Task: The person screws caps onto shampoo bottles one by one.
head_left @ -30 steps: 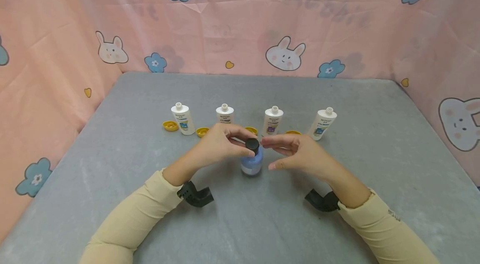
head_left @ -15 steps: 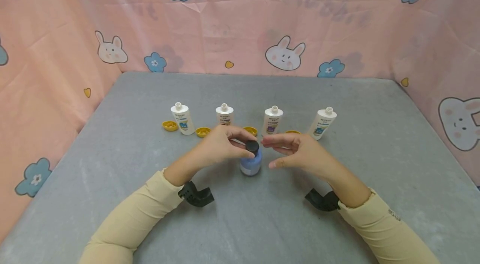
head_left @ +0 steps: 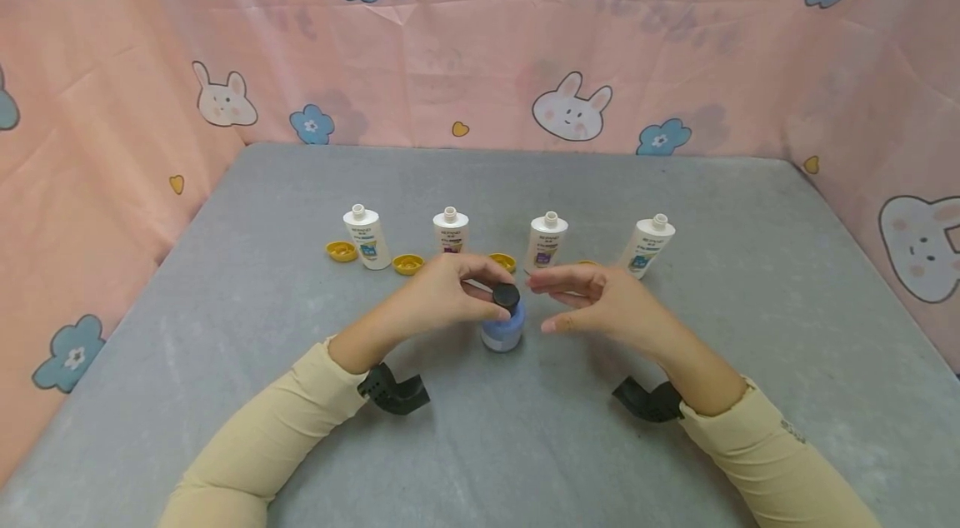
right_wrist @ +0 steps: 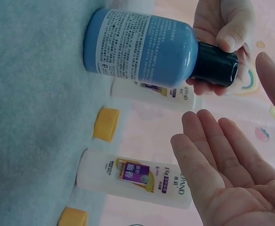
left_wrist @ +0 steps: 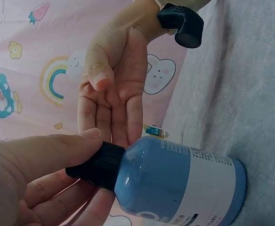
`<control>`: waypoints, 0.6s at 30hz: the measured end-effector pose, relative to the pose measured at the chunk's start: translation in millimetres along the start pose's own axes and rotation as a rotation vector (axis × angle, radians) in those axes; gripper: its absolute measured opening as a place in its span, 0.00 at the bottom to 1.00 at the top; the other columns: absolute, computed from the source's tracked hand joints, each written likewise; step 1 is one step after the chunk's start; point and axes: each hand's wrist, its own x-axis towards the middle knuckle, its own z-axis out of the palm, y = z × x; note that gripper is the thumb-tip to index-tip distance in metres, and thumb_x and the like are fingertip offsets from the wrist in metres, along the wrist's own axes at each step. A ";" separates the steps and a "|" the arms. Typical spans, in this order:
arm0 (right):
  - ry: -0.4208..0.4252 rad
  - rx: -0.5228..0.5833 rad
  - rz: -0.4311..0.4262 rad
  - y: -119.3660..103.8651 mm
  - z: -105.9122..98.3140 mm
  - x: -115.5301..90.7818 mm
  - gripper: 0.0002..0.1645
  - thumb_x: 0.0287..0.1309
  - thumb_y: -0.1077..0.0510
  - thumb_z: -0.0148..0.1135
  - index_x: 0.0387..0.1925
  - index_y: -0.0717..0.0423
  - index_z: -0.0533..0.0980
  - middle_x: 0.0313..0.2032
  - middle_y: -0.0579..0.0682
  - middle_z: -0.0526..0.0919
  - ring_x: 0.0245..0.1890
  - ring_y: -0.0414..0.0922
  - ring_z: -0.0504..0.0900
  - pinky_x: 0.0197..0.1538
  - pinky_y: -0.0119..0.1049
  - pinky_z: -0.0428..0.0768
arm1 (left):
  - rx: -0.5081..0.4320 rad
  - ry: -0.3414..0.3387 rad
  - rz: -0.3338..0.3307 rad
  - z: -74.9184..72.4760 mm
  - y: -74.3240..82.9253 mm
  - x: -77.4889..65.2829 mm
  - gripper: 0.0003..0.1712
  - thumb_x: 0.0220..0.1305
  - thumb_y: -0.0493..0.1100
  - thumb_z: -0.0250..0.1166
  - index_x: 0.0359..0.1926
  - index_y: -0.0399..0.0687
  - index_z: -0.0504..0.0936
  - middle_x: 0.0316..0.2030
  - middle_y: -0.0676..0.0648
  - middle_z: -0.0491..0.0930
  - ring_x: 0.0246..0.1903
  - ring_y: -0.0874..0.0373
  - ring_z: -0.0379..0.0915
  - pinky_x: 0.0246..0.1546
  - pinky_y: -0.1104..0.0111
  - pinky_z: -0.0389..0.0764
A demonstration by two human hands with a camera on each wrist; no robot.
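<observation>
A blue bottle (head_left: 502,331) with a pale label and a black cap (head_left: 506,296) stands on the grey table in front of me. My left hand (head_left: 447,292) pinches the black cap between thumb and fingers, as the left wrist view also shows. To the right of the bottle, my right hand (head_left: 603,303) is held above the table with its fingers extended and the palm facing the bottle. In the right wrist view, nothing lies between the right thumb and fingers (right_wrist: 231,155), which are apart from the bottle.
Several white bottles stand in a row behind the hands, among them the leftmost white bottle (head_left: 367,240) and the rightmost white bottle (head_left: 647,245). Several yellow caps lie near them, such as one yellow cap (head_left: 342,251) at the far left. A pink curtain (head_left: 480,37) hangs behind the table.
The black cap and the left hand on it have come slightly lower and nearer to me in the head view. My right hand has hardly moved.
</observation>
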 end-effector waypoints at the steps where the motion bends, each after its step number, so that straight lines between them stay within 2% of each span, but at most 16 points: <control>1: 0.002 -0.003 0.001 -0.3 -0.5 -0.4 0.38 0.47 0.62 0.77 0.62 0.62 0.74 0.63 0.61 0.77 0.68 0.51 0.74 0.67 0.35 0.73 | 0.010 0.000 0.002 0.1 0.4 -0.1 0.20 0.54 0.37 0.75 0.50 0.43 0.84 0.48 0.45 0.85 0.47 0.55 0.85 0.50 0.69 0.85; 5: 0.015 0.001 0.003 -2.2 -3.6 -3.2 0.38 0.48 0.60 0.78 0.62 0.60 0.75 0.63 0.61 0.78 0.68 0.50 0.74 0.68 0.39 0.72 | 0.058 0.002 0.006 -0.3 3.0 -1.4 0.23 0.53 0.39 0.77 0.52 0.44 0.84 0.49 0.47 0.85 0.48 0.57 0.84 0.53 0.69 0.83; 10: 0.047 0.000 0.001 -5.0 -7.3 -5.8 0.36 0.48 0.59 0.78 0.61 0.58 0.77 0.61 0.56 0.80 0.66 0.45 0.76 0.66 0.36 0.75 | 0.072 0.010 0.047 -0.7 6.3 -2.9 0.26 0.54 0.39 0.76 0.55 0.40 0.83 0.53 0.46 0.84 0.53 0.56 0.81 0.57 0.67 0.81; 14: 0.069 -0.004 -0.005 -6.9 -9.8 -7.3 0.35 0.49 0.58 0.77 0.60 0.57 0.77 0.61 0.56 0.81 0.63 0.39 0.78 0.64 0.33 0.77 | 0.065 0.055 0.078 0.1 10.6 -5.7 0.25 0.55 0.38 0.75 0.55 0.39 0.83 0.54 0.43 0.84 0.56 0.52 0.80 0.60 0.66 0.79; 18: 0.083 -0.010 0.001 -9.3 -12.3 -9.3 0.35 0.50 0.57 0.77 0.61 0.58 0.77 0.61 0.56 0.80 0.60 0.34 0.79 0.62 0.32 0.78 | 0.072 0.107 0.111 1.5 16.5 -10.8 0.23 0.56 0.38 0.74 0.54 0.43 0.83 0.53 0.45 0.84 0.57 0.51 0.80 0.61 0.66 0.78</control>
